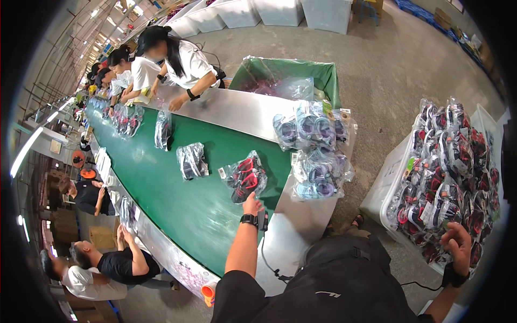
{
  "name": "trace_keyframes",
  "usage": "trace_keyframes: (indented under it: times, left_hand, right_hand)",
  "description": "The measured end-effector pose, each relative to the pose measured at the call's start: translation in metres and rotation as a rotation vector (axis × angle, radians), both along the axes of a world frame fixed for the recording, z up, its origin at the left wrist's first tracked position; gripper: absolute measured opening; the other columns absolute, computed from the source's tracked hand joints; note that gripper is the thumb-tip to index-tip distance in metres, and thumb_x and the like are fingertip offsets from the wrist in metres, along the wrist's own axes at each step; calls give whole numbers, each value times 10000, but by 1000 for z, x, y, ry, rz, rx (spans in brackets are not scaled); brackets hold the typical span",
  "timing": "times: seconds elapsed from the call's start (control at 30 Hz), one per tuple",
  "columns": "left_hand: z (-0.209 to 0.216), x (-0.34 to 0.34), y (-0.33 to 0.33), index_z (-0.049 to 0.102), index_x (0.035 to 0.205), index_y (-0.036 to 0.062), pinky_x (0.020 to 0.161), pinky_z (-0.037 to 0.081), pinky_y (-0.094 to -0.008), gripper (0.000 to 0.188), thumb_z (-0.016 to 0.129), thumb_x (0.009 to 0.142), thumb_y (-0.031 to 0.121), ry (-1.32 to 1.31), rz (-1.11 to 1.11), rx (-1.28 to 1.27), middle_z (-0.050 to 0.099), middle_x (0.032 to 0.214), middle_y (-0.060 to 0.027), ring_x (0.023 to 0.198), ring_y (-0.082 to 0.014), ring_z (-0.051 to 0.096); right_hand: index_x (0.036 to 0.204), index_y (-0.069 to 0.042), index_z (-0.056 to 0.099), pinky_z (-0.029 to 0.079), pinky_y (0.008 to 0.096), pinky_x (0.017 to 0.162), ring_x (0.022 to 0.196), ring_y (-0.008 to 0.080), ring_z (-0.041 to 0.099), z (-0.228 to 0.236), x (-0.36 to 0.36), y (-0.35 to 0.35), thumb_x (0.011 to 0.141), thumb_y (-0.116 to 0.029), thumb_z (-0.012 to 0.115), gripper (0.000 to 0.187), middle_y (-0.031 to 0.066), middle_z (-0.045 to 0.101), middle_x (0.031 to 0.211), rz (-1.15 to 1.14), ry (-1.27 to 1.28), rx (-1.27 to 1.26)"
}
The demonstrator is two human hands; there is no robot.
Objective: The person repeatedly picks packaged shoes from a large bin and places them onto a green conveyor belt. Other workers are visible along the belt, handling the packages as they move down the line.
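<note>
My left hand (251, 204) reaches out over the green conveyor belt (177, 199). Its fingertips are at the near edge of a clear bag holding red and black shoes (245, 176); the back of the hand hides whether it grips the bag. A black watch is on that wrist, and a small black device with a cable (262, 219) sits right beside it. My right hand (458, 241) hangs with loosely curled fingers over the near corner of a white bin (383, 185) heaped with bagged red and black shoes (449, 167). It holds nothing.
Bagged purple and blue shoes (315, 151) are stacked on the belt's steel end. A green-lined bin (293, 72) stands behind it. More bags (191, 160) lie up the belt. Other people work along both sides (183, 64). White crates (280, 11) line the far floor.
</note>
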State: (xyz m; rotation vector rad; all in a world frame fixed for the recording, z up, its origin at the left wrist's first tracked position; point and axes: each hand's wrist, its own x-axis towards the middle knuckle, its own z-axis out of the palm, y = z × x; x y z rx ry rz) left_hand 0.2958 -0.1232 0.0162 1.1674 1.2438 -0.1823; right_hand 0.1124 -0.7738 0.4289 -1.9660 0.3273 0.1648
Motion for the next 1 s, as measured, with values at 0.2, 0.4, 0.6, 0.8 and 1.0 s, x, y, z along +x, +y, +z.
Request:
trace_keyframes:
  times: [0.2, 0.4, 0.6, 0.8, 1.0]
  left_hand:
    - [1, 55, -20, 505, 1430, 162, 669, 545, -536, 723, 793, 858, 498, -145, 501, -40, 622, 1320, -110, 989, -339, 641]
    - [11, 87, -22, 185, 1669, 249, 931, 594, -555, 1060, 852, 846, 300, -243, 454, 276, 547, 1481, -200, 1199, -371, 632]
    - [-46, 95, 19, 447, 1448, 8, 774, 613, -550, 744, 812, 819, 167, -339, 627, 106, 640, 1306, -190, 983, -357, 696]
    - [-59, 73, 9, 690, 945, -152, 696, 575, -462, 476, 697, 832, 311, -130, 250, 705, 724, 888, -240, 750, -331, 710]
    - [-11, 19, -16, 682, 944, -87, 635, 466, -392, 302, 595, 917, 200, -359, -42, 490, 666, 814, -90, 685, -201, 573]
  right_hand:
    - [1354, -6, 588, 527, 263, 682, 797, 144, 686, -2, -4, 42, 944, -360, 711, 555, 72, 716, 937, -2, 78, 46]
    - [1420, 10, 527, 547, 272, 707, 838, 179, 711, -4, -5, 48, 967, -279, 693, 562, 96, 720, 982, -79, 26, 147]
    - [1457, 8, 487, 538, 253, 665, 813, 160, 709, -25, -2, 48, 978, -246, 662, 569, 97, 724, 980, -124, 50, 232]
    - [1427, 1, 517, 502, 214, 618, 778, 109, 681, -27, 10, 45, 982, -162, 578, 479, 80, 725, 972, -78, 100, 112]
    - [1410, 13, 536, 529, 244, 681, 810, 128, 681, -30, 32, 58, 994, -155, 590, 451, 92, 725, 980, -2, 84, 157]
